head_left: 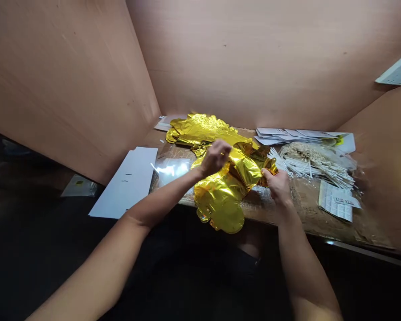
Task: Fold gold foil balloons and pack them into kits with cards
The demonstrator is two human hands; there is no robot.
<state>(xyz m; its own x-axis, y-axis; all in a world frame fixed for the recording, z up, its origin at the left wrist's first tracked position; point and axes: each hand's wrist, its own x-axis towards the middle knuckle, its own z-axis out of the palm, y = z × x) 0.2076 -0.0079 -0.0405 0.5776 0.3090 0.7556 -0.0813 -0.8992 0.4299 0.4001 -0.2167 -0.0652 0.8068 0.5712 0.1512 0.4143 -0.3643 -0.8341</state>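
The left hand [215,157] and right hand [276,185] pinch a crumpled gold foil balloon [220,198] between bunched fingers, over the near edge of the tabletop [307,209]; the foil looks light, soft and slippery, best held along its flat seams.

Sticks [312,165] right of balloons [203,131] (on cardboard [307,207])

You've got: white card [125,183] flat at left | transparent plastic sleeve [171,171] beside it | tan wooden partitions [254,58] behind | stacked white papers [287,136] at back right | bundled white sticks [316,165] below them | printed sheets [336,203] on cardboard [307,209] at right
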